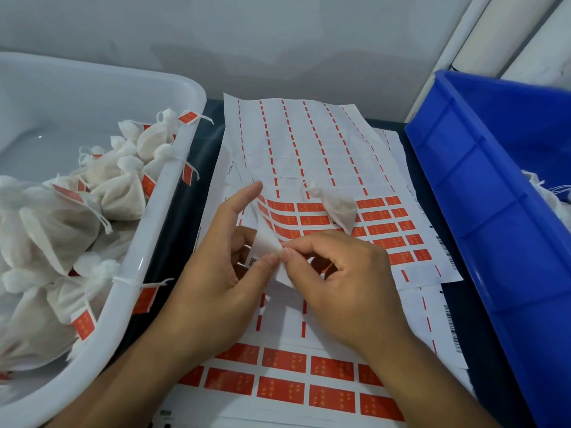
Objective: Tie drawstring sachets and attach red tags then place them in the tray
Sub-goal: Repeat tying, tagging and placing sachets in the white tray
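- Left hand [216, 273] pinches the lifted edge of the sticker sheet [309, 143].
- Right hand [343, 273] pinches the same edge.
- One sachet [335, 206] lies on the sheet.
- Tagged sachets fill the white tray [160, 230].

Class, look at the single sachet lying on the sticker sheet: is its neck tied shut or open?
Tied shut: the sachet has a bunched, cinched neck at its upper left end. No red tag shows on it.

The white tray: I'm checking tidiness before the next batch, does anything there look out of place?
Yes. Several red tags and strings hang out over the white tray's right rim instead of lying inside with the sachets.
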Motion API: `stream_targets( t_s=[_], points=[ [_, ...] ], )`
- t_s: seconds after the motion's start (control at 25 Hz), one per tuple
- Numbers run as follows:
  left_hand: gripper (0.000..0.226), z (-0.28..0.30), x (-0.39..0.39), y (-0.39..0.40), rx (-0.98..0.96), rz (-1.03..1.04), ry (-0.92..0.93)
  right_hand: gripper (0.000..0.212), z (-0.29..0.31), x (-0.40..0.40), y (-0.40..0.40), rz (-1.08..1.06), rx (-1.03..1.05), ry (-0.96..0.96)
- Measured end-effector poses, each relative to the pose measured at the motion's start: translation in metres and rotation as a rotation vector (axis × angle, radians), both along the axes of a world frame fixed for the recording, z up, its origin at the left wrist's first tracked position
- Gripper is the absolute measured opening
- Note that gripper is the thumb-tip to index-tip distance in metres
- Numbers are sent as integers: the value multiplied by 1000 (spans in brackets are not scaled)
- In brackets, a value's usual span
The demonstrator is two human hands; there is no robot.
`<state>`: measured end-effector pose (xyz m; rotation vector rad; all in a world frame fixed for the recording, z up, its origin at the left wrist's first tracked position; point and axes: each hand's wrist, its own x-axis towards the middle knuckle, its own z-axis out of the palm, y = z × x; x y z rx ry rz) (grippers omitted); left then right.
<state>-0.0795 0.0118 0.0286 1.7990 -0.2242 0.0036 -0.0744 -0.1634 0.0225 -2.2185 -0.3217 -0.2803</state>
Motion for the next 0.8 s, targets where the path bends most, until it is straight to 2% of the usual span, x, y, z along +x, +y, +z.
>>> stream_targets(
  t_s=[0.16,0.32,0.48,0.72,0.8],
  points=[
    [75,1,-1,0,46,6,-43,12,0,1,-2,17,59,57],
    [75,-2,0,1,74,26,-52,21,0,2,-2,22,11,26],
    [71,-4,2,4,-51,40,37,29,5,4,-6,74,-25,51],
    [67,-4,3,5,-30,-25,62,17,2,5,-5,81,-21,27],
    [68,-2,2,6,-13,-37,57,15,1,5,-6,73,25,77]
  ],
)
